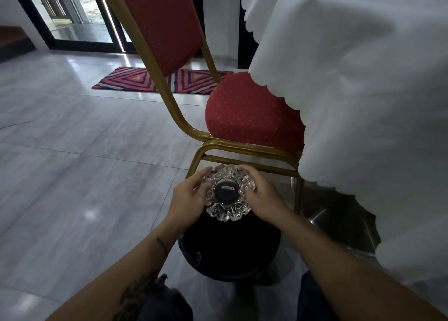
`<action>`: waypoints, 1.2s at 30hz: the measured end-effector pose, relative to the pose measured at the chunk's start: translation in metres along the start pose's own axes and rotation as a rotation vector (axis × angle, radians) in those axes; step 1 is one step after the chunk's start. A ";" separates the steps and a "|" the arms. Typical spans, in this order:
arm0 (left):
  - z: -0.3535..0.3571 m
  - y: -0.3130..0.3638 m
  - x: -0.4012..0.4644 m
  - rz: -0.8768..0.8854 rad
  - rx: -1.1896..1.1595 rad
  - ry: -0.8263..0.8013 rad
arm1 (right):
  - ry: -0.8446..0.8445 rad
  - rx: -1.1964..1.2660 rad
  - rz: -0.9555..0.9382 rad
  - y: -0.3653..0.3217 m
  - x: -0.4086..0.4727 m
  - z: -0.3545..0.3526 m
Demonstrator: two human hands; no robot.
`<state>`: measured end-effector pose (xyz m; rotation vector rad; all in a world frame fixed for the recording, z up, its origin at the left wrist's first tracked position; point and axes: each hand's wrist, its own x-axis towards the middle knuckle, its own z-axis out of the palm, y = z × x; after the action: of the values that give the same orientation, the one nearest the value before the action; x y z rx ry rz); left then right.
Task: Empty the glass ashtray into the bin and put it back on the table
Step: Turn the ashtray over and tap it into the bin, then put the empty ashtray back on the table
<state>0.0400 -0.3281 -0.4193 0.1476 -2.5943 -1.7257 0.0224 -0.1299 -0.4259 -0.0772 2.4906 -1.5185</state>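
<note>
ashtray: clear cut glass, faceted, glinting
bin: black, matt
chair: red dotted cloth, gold metal frame
floor: glossy grey tile
tablecloth: white cloth, smooth

One head-worn wide-angle view, forward and down, close over both forearms, toward the tiled floor.

Ashtray: clear cut glass. Bin: black. Chair: red, dotted, gold frame. Rug: red-blue diamond stripes. Tablecloth: white.
</note>
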 end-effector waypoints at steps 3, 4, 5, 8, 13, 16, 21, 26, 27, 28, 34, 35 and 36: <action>0.005 0.002 0.003 -0.041 0.065 0.074 | 0.006 0.037 0.078 0.003 0.007 0.005; 0.006 0.002 0.004 -0.053 0.079 0.078 | 0.008 0.044 0.092 0.004 0.010 0.007; 0.006 0.001 0.007 -0.067 0.086 0.078 | 0.011 0.048 0.105 0.003 0.012 0.008; 0.003 0.000 0.017 -0.101 0.095 0.091 | 0.013 0.063 0.139 -0.001 0.024 0.011; -0.016 0.016 0.028 -0.152 0.066 0.150 | 0.057 0.126 0.101 -0.022 0.037 0.015; -0.038 0.048 0.023 -0.180 0.073 0.171 | 0.117 0.143 0.096 -0.058 0.029 0.014; -0.088 0.127 0.006 -0.227 0.109 0.164 | 0.112 0.175 0.110 -0.150 -0.003 -0.009; -0.140 0.226 -0.008 -0.213 0.112 0.139 | 0.080 0.178 0.123 -0.257 -0.034 -0.056; -0.149 0.247 -0.011 -0.211 0.113 0.129 | 0.070 0.181 0.122 -0.278 -0.041 -0.067; -0.158 0.268 -0.013 -0.210 0.114 0.119 | 0.066 0.179 0.138 -0.298 -0.047 -0.079; -0.192 0.384 -0.028 -0.155 0.090 0.067 | 0.095 0.184 0.151 -0.401 -0.088 -0.149; -0.193 0.397 -0.027 -0.133 0.089 0.055 | 0.113 0.174 0.152 -0.411 -0.093 -0.160; -0.194 0.409 -0.026 -0.118 0.084 0.043 | 0.128 0.166 0.161 -0.418 -0.098 -0.171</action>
<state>0.0524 -0.3472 0.0333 0.3425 -2.6782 -1.6276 0.0509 -0.1595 0.0342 0.2491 2.3859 -1.7012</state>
